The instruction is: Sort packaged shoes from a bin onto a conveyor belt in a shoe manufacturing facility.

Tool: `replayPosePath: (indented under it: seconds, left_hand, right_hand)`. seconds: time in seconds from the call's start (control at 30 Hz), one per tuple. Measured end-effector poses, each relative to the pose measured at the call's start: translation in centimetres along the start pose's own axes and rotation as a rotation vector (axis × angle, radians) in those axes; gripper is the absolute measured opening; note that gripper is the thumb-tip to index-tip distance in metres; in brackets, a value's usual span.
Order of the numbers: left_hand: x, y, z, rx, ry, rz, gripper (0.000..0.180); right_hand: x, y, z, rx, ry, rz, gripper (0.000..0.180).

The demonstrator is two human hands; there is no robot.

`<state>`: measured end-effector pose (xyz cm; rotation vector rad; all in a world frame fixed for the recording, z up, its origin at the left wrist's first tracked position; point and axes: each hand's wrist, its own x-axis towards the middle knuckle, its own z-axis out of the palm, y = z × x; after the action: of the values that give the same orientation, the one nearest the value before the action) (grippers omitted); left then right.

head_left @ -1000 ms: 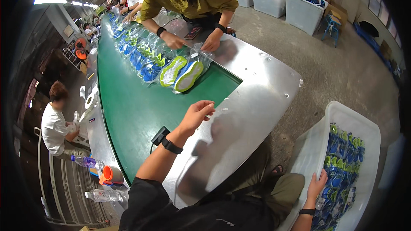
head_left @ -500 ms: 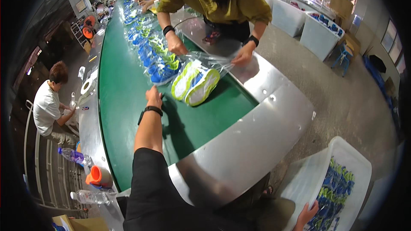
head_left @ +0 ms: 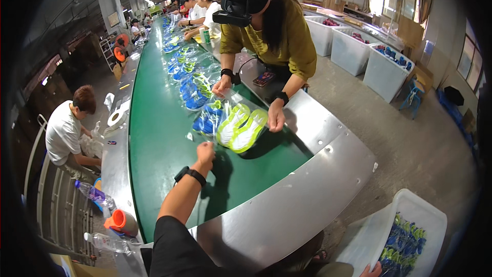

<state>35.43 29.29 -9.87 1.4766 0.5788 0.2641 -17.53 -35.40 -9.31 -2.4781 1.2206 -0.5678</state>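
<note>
My left hand [head_left: 205, 155] hovers over the green conveyor belt [head_left: 159, 174], fingers curled in, with no object showing in it. Just beyond it is a pair of blue and lime-green sneakers [head_left: 241, 128] in a clear plastic bag, white soles facing up. A co-worker across the belt holds that bag with both hands. Beside it lies another bagged blue shoe pair [head_left: 207, 119]. At the lower right, my right hand [head_left: 371, 270] grips the rim of a white plastic bin [head_left: 359, 236] holding several blue and green shoes [head_left: 402, 243]; the hand is partly cut off by the picture edge.
Bagged shoes [head_left: 192, 92] line the belt into the distance. A metal edge [head_left: 287, 210] rounds off its near end. Along the left ledge stand bottles [head_left: 95, 194] and an orange cup [head_left: 121, 220]. Large bins [head_left: 348, 51] stand at the far right. Another person sits at left.
My view has tilted up. The co-worker's hands have shifted on the bag, and the bagged pair now lies sole-up, flatter. My left hand has drawn its fingers in and stays near the shoes.
</note>
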Motion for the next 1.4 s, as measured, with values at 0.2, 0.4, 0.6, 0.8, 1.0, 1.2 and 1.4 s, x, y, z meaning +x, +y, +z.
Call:
replayPosePath:
  seconds: [0.2,0.4,0.6,0.8,1.0,1.2,1.4]
  left_hand:
    - [-20.2,5.1,-2.7,-0.062,-0.354,-0.232,0.013]
    - [-38.5,7.6,-6.1,0.082,-0.823,-0.405,0.011]
    - [-41.6,12.0,-6.5,0.319,-1.402,-0.595,0.024]
    - [-32.8,9.9,-6.9,0.655,-0.54,0.636,0.075]
    - [-29.5,5.2,-3.5,0.155,-0.661,-0.044,0.03]
    - [-29.5,11.7,1.4,-0.07,-0.687,0.192,0.019]
    - [-32.1,20.5,3.6,-0.024,-0.598,0.675,0.016]
  right_hand:
    - [3.0,-3.2,4.5,0.413,0.122,-0.265,0.044]
    - [1.2,-25.2,1.9,1.0,-0.459,-0.298,0.029]
    - [-2.8,-36.3,7.8,1.078,-0.921,-0.443,0.056]
    - [-3.5,-39.0,10.2,1.199,-1.226,-0.185,0.06]
    - [-0.6,-36.2,10.9,1.074,-1.35,-0.23,0.023]
    - [5.5,-37.0,5.6,1.34,-0.889,-0.291,0.014]
    - [9.1,-41.6,-5.6,1.268,-0.276,-0.631,0.018]
